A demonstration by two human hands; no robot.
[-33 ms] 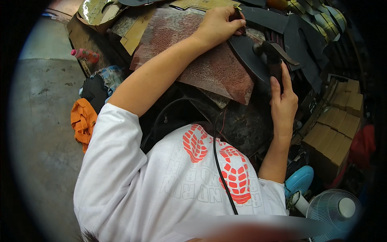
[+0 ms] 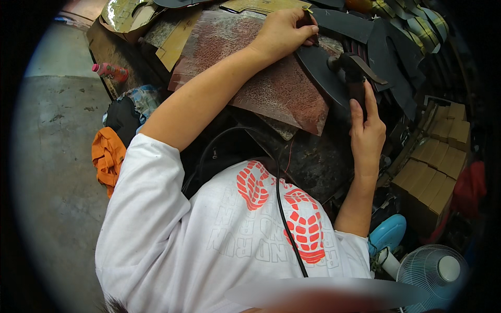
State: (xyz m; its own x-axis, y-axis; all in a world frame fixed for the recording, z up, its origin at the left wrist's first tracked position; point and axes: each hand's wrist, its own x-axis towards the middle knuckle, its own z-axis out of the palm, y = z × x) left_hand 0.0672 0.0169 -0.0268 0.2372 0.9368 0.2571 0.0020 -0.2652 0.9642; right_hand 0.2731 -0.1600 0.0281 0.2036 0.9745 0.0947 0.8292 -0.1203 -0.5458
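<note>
I see a pitted, red-brown board (image 2: 282, 94) at upper centre, a smooth, curved black sheet (image 2: 321, 70) overlapping its right side. The left hand (image 2: 284, 32), its forearm slanting up across the board, pinches a short dark tool (image 2: 302, 21); fingers cover much of it, so I can't tell its kind or whether its tip touches the sheet. At upper right, the right hand (image 2: 367, 133) grips a hammer (image 2: 355, 81) by its dark handle, fingers pointing upward.

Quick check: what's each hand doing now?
Left hand: closed, holding a dark punch-like tool.
Right hand: closed, holding a hammer by its dark handle.
</note>
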